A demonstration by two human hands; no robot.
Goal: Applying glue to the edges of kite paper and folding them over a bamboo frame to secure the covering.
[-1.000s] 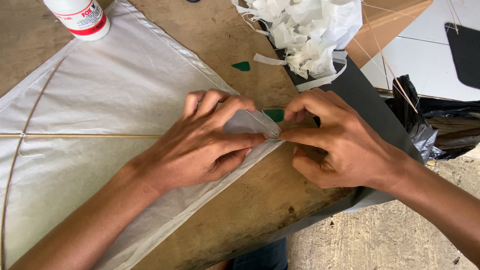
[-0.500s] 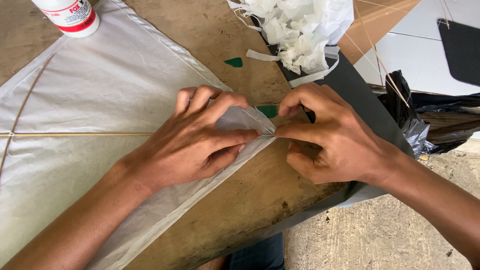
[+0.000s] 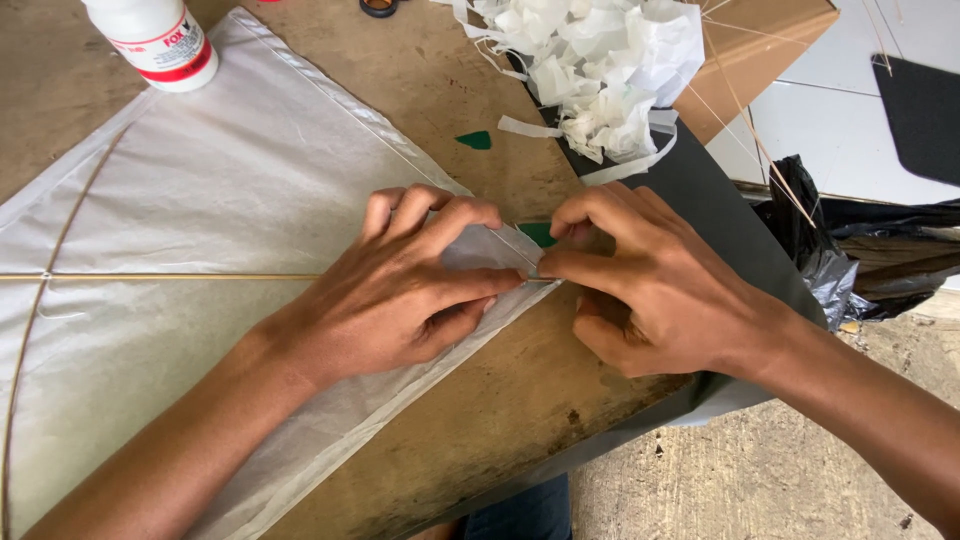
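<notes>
A white paper kite [image 3: 200, 210] with thin bamboo sticks lies flat on a brown wooden board [image 3: 500, 400]. My left hand [image 3: 400, 290] rests palm down on the kite's right corner, fingers pressing the paper. My right hand [image 3: 650, 290] meets it from the right, thumb and fingertips pinching the very tip of that corner. A small green paper piece [image 3: 540, 234] shows just behind the tip, between the two hands. Whether the fingers grip the green piece or only the kite tip is hidden.
A white glue bottle with a red label [image 3: 160, 40] stands at the top left. A heap of crumpled white paper scraps [image 3: 600, 70] lies at the top, a second green scrap [image 3: 476, 140] near it. Dark sheet [image 3: 700, 200] and black plastic bag [image 3: 830, 250] lie right.
The view has drifted slightly. Both hands stay at the kite's corner, with the fingers shifting a little as they press and pinch the tip.
</notes>
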